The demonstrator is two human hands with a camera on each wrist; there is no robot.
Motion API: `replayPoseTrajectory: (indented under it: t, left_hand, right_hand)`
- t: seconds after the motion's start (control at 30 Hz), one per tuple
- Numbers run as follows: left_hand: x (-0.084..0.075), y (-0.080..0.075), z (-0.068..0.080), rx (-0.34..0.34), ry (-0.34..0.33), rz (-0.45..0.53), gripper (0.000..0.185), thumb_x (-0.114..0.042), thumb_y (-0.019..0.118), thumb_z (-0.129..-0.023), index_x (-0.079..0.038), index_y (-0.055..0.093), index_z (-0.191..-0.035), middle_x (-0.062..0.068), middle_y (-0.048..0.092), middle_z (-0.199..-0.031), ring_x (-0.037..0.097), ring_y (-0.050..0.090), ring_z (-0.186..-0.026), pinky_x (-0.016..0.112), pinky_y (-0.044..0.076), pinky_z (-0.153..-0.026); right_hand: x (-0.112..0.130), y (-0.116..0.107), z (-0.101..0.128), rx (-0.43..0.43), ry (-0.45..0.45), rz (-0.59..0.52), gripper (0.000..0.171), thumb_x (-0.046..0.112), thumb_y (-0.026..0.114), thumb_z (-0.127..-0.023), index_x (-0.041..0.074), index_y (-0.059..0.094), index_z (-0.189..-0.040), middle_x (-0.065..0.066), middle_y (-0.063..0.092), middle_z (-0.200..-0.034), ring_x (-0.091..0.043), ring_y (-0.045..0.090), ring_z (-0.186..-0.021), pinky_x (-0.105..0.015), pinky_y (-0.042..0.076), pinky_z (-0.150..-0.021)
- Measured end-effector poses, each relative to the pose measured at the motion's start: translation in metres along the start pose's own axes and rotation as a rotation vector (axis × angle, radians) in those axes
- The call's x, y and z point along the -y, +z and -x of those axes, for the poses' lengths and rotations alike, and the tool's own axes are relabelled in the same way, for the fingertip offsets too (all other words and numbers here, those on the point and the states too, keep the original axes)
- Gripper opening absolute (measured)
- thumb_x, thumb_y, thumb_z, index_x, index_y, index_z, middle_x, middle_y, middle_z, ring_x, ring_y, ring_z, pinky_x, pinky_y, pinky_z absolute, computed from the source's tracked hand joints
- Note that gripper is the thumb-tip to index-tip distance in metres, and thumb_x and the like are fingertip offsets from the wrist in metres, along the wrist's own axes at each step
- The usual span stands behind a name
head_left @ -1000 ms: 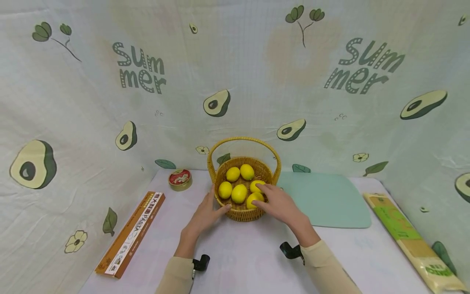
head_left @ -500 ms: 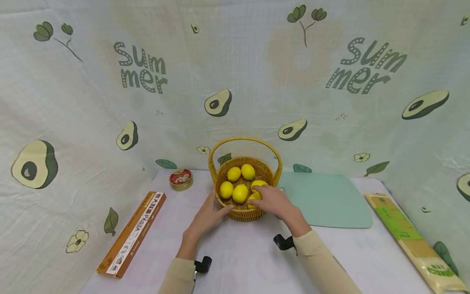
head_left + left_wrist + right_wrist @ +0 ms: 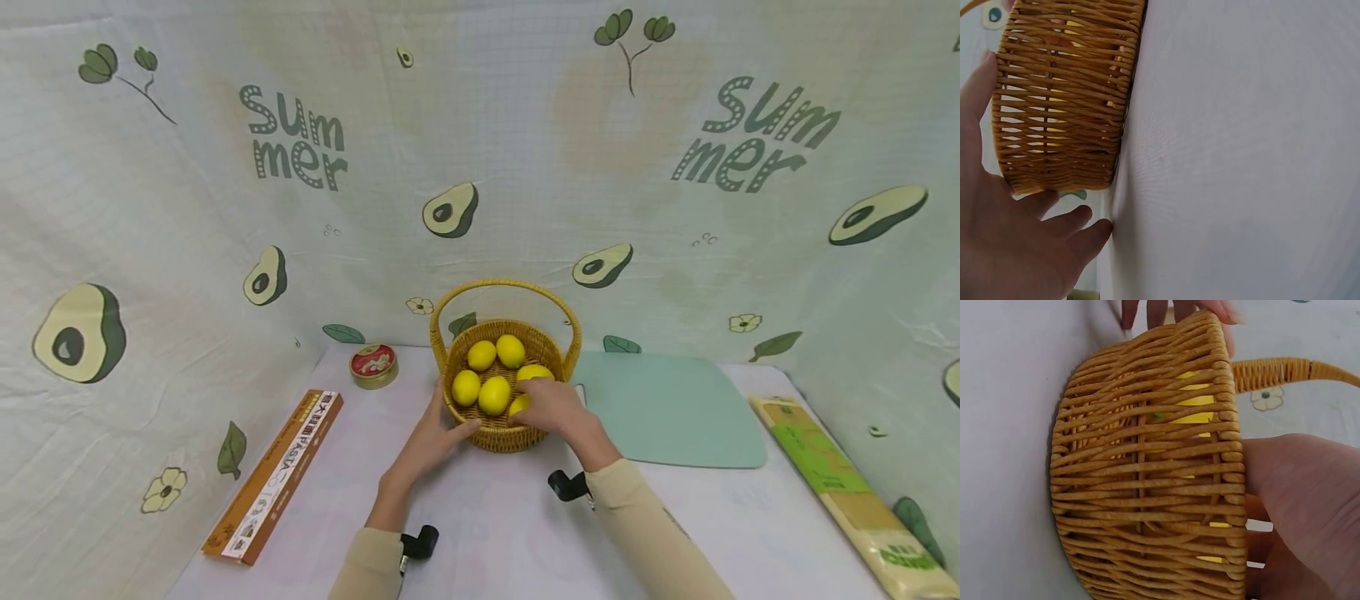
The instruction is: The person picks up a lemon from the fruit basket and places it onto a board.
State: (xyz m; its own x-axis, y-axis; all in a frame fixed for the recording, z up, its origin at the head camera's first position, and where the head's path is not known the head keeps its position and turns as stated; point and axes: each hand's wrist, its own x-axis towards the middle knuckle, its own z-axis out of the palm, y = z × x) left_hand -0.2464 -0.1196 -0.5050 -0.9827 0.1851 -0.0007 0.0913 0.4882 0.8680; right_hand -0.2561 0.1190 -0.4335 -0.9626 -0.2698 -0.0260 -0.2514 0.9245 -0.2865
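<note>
While the left hand [image 3: 433, 437] rests with straight fingers against the near-left wall of the wicker basket [image 3: 501, 435], much as it did a second ago, the right hand [image 3: 549, 406] has drawn in over the basket's near-right rim and now curls around the nearest lemon [image 3: 519, 404]. A second ago that lemon showed almost whole under flatter, reaching fingers; now only a sliver of yellow is visible beside the knuckles (the grip looks closed on it, though the fingertips are hidden). Four other lemons [image 3: 494, 395] lie in the basket as before. It stands at the back middle of the white table [image 3: 495, 533], just left of a green mat [image 3: 667, 408]. A round tin [image 3: 373, 365] and a pasta box [image 3: 273, 475] lie to the left.
</note>
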Motion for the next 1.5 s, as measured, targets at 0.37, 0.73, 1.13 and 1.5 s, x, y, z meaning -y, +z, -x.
replayPoseTrajectory:
  t: [0.37, 0.73, 1.13, 1.5]
  left_hand:
    - [0.001, 0.002, -0.001, 0.019, 0.051, 0.110, 0.107, -0.051, 0.072, -0.088, -0.040, -0.009, -0.158, 0.000, 0.010, -0.168, 0.031, 0.025, -0.152, 0.058, 0.024, -0.121]
    - [0.003, 0.005, -0.004, 0.024, 0.066, 0.204, 0.104, -0.037, 0.073, -0.091, -0.042, -0.008, -0.157, -0.006, -0.004, -0.168, 0.043, 0.027, -0.149, 0.060, 0.027, -0.119]
    - [0.002, 0.006, -0.002, 0.027, 0.022, 0.247, 0.108, -0.038, 0.074, -0.090, -0.032, -0.007, -0.160, -0.002, -0.008, -0.169, 0.045, 0.024, -0.149, 0.055, 0.037, -0.115]
    - [0.000, 0.006, 0.000, 0.024, -0.003, 0.257, 0.107, -0.040, 0.075, -0.089, -0.039, -0.007, -0.158, -0.002, -0.008, -0.169, 0.046, 0.023, -0.149, 0.055, 0.039, -0.113]
  right_hand:
    - [0.002, 0.004, -0.009, 0.036, -0.028, -0.027, 0.057, 0.034, 0.084, -0.078, 0.009, 0.067, -0.126, -0.008, 0.070, -0.121, -0.027, 0.065, -0.110, -0.046, 0.053, -0.095]
    - [-0.003, 0.002, -0.010, 0.030, -0.056, -0.077, 0.043, 0.025, 0.079, -0.079, 0.008, 0.070, -0.118, -0.003, 0.070, -0.105, -0.018, 0.057, -0.085, -0.038, 0.050, -0.077]
    - [-0.006, -0.010, 0.002, -0.031, -0.098, -0.198, 0.052, 0.021, 0.076, -0.077, 0.005, 0.068, -0.125, -0.006, 0.070, -0.115, -0.017, 0.058, -0.091, -0.033, 0.049, -0.076]
    - [-0.016, -0.035, 0.024, -0.077, -0.117, -0.268, 0.061, 0.019, 0.072, -0.075, 0.003, 0.062, -0.133, -0.012, 0.065, -0.130, -0.023, 0.059, -0.106, -0.039, 0.051, -0.084]
